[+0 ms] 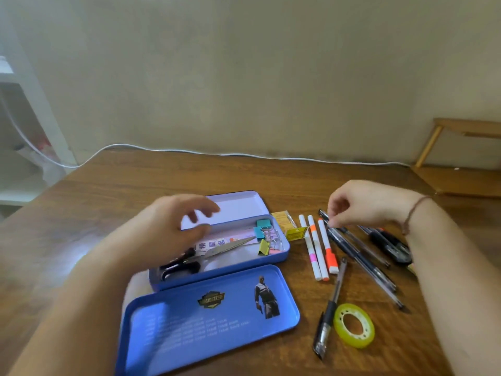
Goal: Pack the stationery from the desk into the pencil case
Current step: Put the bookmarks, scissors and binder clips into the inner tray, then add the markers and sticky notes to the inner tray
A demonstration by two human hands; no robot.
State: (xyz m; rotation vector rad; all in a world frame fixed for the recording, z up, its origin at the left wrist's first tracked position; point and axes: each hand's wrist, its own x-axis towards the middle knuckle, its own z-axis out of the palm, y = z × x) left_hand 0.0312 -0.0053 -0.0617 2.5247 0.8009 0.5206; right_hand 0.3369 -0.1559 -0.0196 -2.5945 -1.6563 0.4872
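Overhead, a blue pencil case (282, 253) lies open on the bench (113, 185), already holding scissors (217, 251) and binder clips (261, 230). Left hand (173, 226) hovers above it, fingers loose and empty. Right hand (363, 204) pinches a black pen (352, 251) beside three highlighters (317, 248). Likely next: lift the pen into the case.

Scissors (195, 256) handles partly behind blurred left hand (165, 229)
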